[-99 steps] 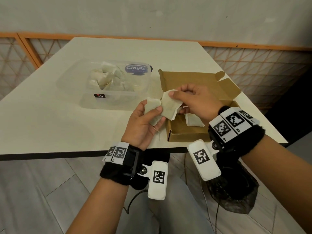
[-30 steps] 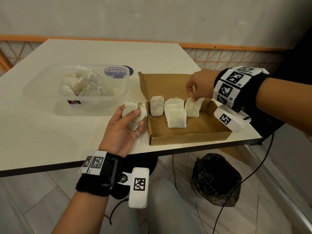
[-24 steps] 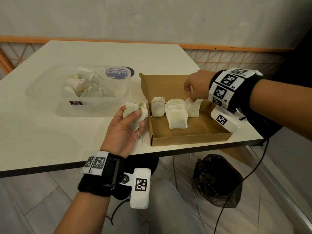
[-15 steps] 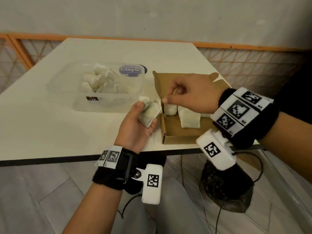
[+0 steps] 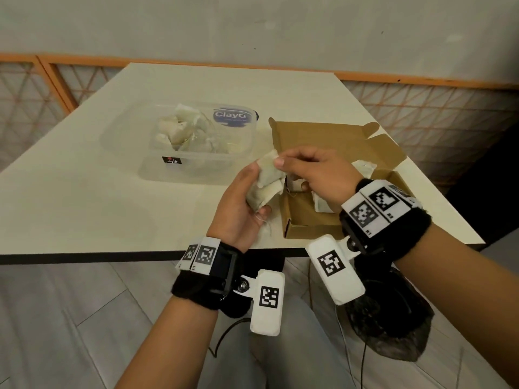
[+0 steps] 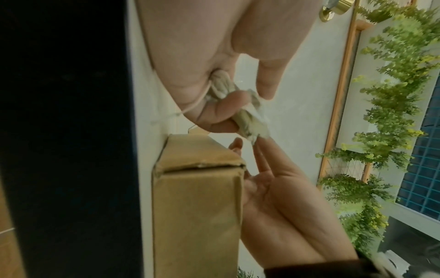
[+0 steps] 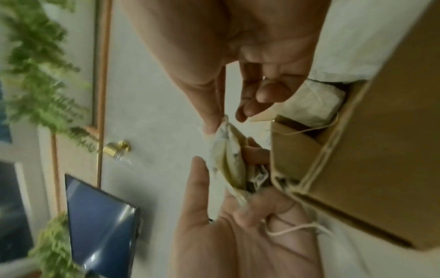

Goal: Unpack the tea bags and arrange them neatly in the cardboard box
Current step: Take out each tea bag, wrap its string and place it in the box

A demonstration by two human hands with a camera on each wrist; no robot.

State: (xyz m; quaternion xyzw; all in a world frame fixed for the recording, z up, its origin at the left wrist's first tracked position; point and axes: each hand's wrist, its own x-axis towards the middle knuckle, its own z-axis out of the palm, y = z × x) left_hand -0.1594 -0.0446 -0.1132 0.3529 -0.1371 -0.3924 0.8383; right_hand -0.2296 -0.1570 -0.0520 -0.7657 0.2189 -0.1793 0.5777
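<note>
My left hand (image 5: 254,192) grips a small bundle of tea bags (image 5: 266,183) just left of the open cardboard box (image 5: 309,230). My right hand (image 5: 279,162) pinches the top corner of one tea bag in that bundle between thumb and forefinger. In the right wrist view the pinched tea bag (image 7: 229,150) stands up out of my left palm (image 7: 228,231), with strings trailing. In the left wrist view the bundle (image 6: 247,116) pokes out past my curled fingers beside the box corner (image 6: 197,197). Tea bags (image 5: 365,167) lean inside the box, partly hidden behind my right hand.
A clear plastic container (image 5: 157,136) with several loose tea bags sits on the white table (image 5: 84,197), left of the box. The box lid (image 5: 331,136) stands open at the back. A black bag (image 5: 393,327) lies on the floor under the table's near edge.
My right hand left the tea bag it stood up at the box's far right, came back left to my left hand, and now pinches a bag from the bundle.
</note>
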